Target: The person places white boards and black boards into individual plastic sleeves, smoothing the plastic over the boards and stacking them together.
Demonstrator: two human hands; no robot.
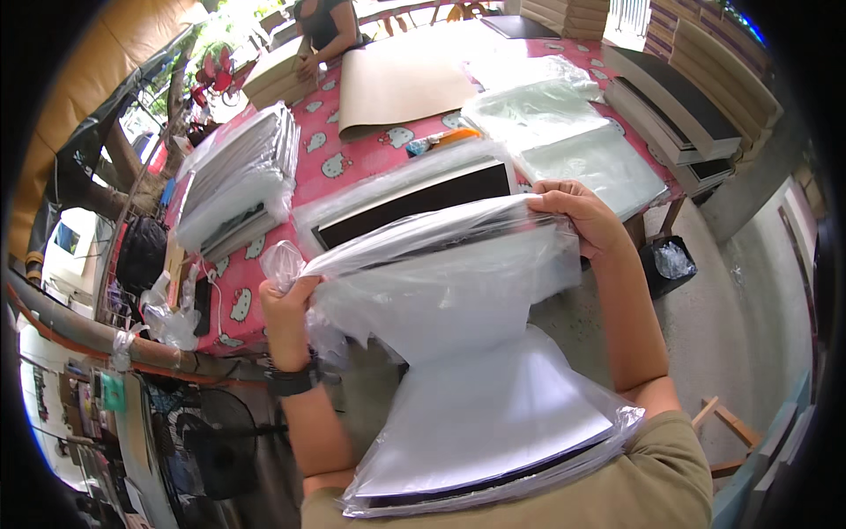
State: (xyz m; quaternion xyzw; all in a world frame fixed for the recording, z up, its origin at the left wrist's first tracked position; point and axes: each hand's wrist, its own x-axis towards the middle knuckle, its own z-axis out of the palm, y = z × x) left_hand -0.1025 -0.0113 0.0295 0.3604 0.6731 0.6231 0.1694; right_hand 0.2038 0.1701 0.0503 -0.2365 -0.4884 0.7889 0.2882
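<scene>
A large clear plastic bag (432, 304) stretches between my two hands, its top edge gathered just off the table's near edge. My left hand (287, 316) pinches the bag's upper left corner, with crumpled plastic sticking out above the fist. At the upper right corner my right hand (582, 216) is closed on the same edge, thumb along the top. Inside the lower part, resting against my body, lie a white sheet (493, 419) and a dark layer under it. Just beyond the bag, a black panel with a pale border (414, 204) lies in plastic on the table.
A pink patterned cloth covers the table (330, 165). Wrapped panels are stacked (238, 167) at left, clear bags (590, 167) at right. Beyond them are a large beige sheet (397, 88), stacked boards (679, 106) and another person (328, 31). A black bin (667, 269) stands below right.
</scene>
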